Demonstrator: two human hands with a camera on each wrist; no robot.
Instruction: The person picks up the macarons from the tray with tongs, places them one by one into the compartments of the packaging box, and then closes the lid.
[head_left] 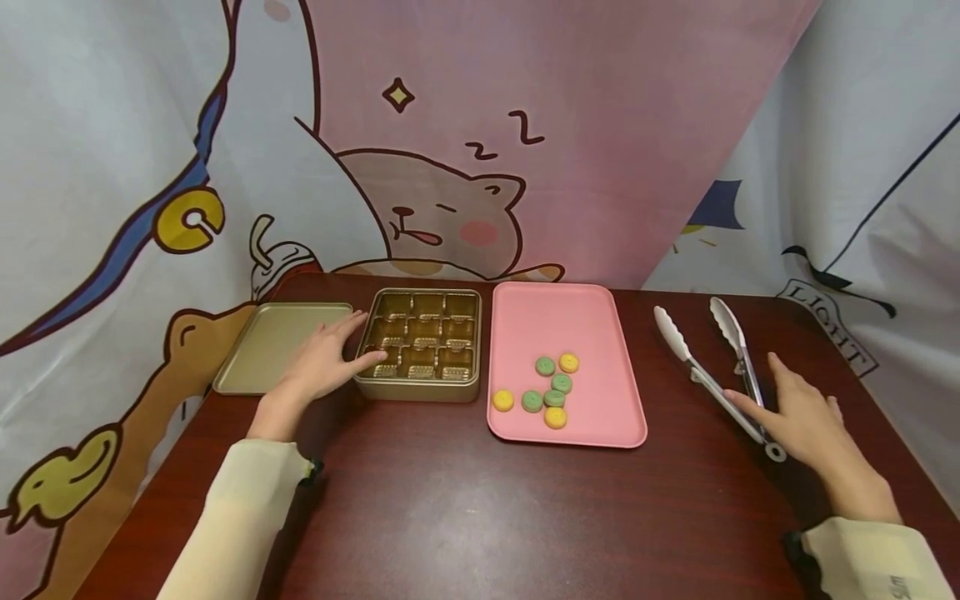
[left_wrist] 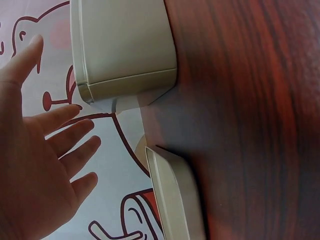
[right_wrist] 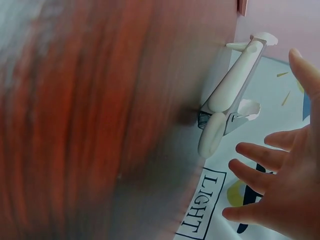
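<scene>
My left hand (head_left: 322, 362) is at the left side of a square gold tin (head_left: 420, 391), fingers spread, its thumb overlapping the tin's near left corner in the head view. Inside the tin sits a gold divided insert (head_left: 426, 332) with several square compartments. In the left wrist view the palm (left_wrist: 40, 165) shows, holding nothing. On the right, my right hand (head_left: 810, 421) hovers with spread fingers over the handle end of metal tongs (head_left: 723, 402), which lie with white scalloped tips apart. The right wrist view shows these tongs (right_wrist: 235, 82) beside the fingers, nothing gripped.
A pink tray (head_left: 555, 321) lies right of the tin, bearing several small round green pieces (head_left: 545, 366) and yellow pieces (head_left: 568, 362) with button-like marks. A flat gold lid (head_left: 281, 342) rests left of the tin. Behind the dark wooden table (head_left: 480, 517) hangs a printed curtain (head_left: 585, 150).
</scene>
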